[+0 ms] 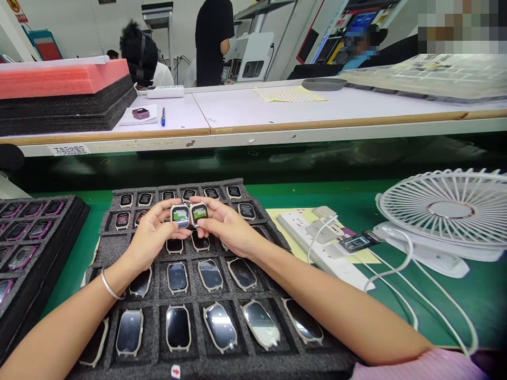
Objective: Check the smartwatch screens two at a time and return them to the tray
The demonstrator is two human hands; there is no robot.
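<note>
My left hand (152,230) pinches one smartwatch case (180,216) by its edges, thumb at the lower side. Beside it, my right hand (225,224) grips a second smartwatch case (199,215) in the same way. Both screens are lit with green and white areas and face me; the two cases are side by side, nearly touching. Below them lies a black foam tray (154,364) whose compartments hold strapless watch cases. Near rows have dark screens, such as this watch case (178,327); far rows show small text. My forearms cover part of the tray.
Left is another foam tray (75,221) of purple-framed watches. To the right are a white power strip (325,253), cables and a white fan (447,211). A raised shelf (233,113) behind carries pink foam (59,79), a pen (163,117) and a yellow sheet (291,94). People are beyond.
</note>
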